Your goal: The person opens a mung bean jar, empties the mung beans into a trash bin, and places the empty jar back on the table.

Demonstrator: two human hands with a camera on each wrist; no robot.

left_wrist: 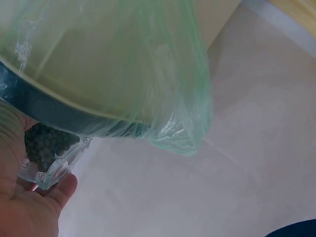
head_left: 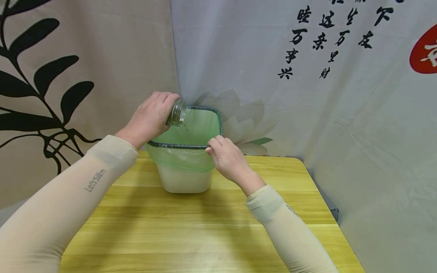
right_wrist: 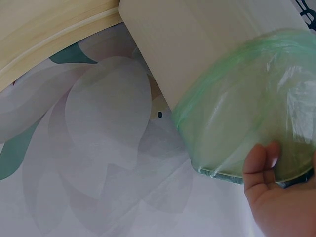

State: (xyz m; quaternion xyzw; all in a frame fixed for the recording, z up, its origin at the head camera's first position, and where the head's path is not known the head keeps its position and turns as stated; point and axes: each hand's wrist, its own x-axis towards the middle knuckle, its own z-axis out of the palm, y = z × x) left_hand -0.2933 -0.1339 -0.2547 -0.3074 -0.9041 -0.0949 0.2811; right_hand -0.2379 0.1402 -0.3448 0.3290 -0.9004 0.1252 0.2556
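My left hand [head_left: 151,118] grips a clear glass jar [head_left: 178,112], tipped sideways over the left part of a trash bin's opening. In the left wrist view, small dark round grains [left_wrist: 47,143] show inside the jar. The white trash bin [head_left: 186,181] stands upright on the table, lined with a thin green plastic bag [head_left: 201,131] folded over its dark rim [head_left: 177,146]. At the near right corner, my right hand [head_left: 229,157] pinches the rim and bag edge between thumb and fingers. How deep the bin's contents lie is hidden.
The wooden table [head_left: 177,235] ends at a back edge just behind the bin. Hanging cloth [head_left: 239,57] with dark writing and a lotus print closes off the back and right side. Another cloth with black leaves [head_left: 51,72] hangs at the left.
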